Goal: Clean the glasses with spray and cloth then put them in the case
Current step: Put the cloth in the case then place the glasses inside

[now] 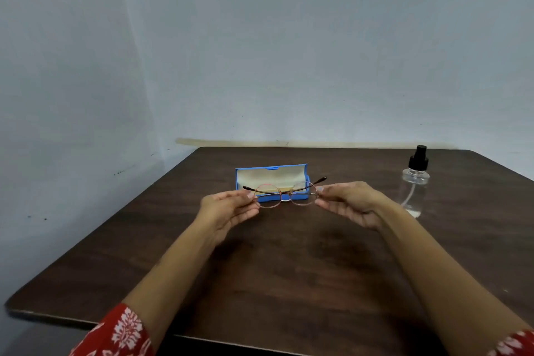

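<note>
Place: a plain room, likely a home; the exact kind cannot be told.
Surface: a dark wood-grain surface (289,269) with rounded corners.
Walls: bare pale blue-grey walls (289,52) meet in a corner behind the surface's far left, scuffed and spotted.
Trim: a yellowish strip (231,142) runs along the wall just behind the surface's far edge.

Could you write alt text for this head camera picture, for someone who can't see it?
Two hands, left hand and right hand, pinch round thin-rimmed metal glasses above a dark wooden table. Behind lies an open blue glasses case; a clear spray bottle stands right.
</note>
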Demonstrator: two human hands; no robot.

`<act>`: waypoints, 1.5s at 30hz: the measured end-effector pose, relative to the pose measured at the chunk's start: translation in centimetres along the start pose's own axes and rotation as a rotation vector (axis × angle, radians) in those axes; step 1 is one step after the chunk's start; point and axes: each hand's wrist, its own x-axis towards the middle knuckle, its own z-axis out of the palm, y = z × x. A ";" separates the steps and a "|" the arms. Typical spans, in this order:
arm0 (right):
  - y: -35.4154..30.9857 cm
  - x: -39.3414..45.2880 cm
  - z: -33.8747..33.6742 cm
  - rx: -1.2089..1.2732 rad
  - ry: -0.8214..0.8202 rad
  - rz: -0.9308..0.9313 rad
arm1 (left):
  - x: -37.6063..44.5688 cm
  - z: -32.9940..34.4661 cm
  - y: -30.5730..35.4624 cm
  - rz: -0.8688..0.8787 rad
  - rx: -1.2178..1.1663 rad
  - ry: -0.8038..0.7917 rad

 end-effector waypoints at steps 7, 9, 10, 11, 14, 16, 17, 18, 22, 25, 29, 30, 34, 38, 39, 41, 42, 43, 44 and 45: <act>1.7 2.3 1.8 -0.093 -0.008 -0.203 | 1.9 -0.5 0.9 -0.042 -0.155 0.083; 1.9 3.0 2.0 -0.259 0.075 -0.276 | 2.2 -0.4 1.2 -0.035 -0.175 0.086; 2.0 3.4 2.1 -0.338 0.119 -0.313 | 2.4 -0.4 1.1 -0.025 -0.151 0.095; 2.1 3.8 2.2 -0.397 0.162 -0.343 | 2.6 -0.4 1.0 -0.007 -0.109 0.107; 2.5 4.6 2.2 -0.462 0.244 -0.363 | 3.4 -0.4 0.3 0.111 0.111 0.168; 2.8 5.0 2.2 -0.491 0.284 -0.359 | 4.2 -0.2 -0.1 0.230 0.354 0.268; 2.9 5.2 2.2 -0.523 0.314 -0.374 | 4.6 -0.1 -0.2 0.288 0.452 0.310; 3.0 5.4 2.2 -0.564 0.344 -0.397 | 5.0 0.0 -0.3 0.331 0.523 0.340; 3.3 6.4 2.5 -0.707 0.422 -0.420 | 6.3 0.2 -0.7 0.405 0.744 0.412; 3.3 7.0 2.7 -0.805 0.439 -0.419 | 6.7 0.1 -0.9 0.425 0.940 0.470; 3.4 7.3 2.8 -0.906 0.432 -0.444 | 6.8 0.1 -0.9 0.456 1.091 0.456; 3.3 7.3 2.8 -0.906 0.438 -0.448 | 6.8 0.1 -0.9 0.458 1.125 0.442; 3.3 7.4 2.7 -0.937 0.435 -0.461 | 6.8 0.0 -1.2 0.456 1.203 0.397; 3.5 6.9 2.9 -0.950 0.466 -0.497 | 6.6 -0.2 -1.3 0.520 1.089 0.423; 3.6 6.6 3.0 -0.912 0.510 -0.527 | 6.6 -0.2 -1.3 0.557 1.031 0.446; 3.6 6.2 3.3 -0.775 0.617 -0.553 | 6.5 -0.1 -1.3 0.613 0.888 0.490; 3.6 6.1 3.4 -0.713 0.646 -0.556 | 6.6 0.0 -1.3 0.615 0.808 0.503; 3.7 6.1 3.4 -0.671 0.638 -0.548 | 6.8 0.1 -1.2 0.597 0.726 0.501; 3.8 6.3 3.5 -0.646 0.598 -0.531 | 7.0 0.3 -1.2 0.560 0.642 0.480; 3.9 6.4 3.6 -0.628 0.538 -0.505 | 7.3 0.5 -1.2 0.504 0.562 0.441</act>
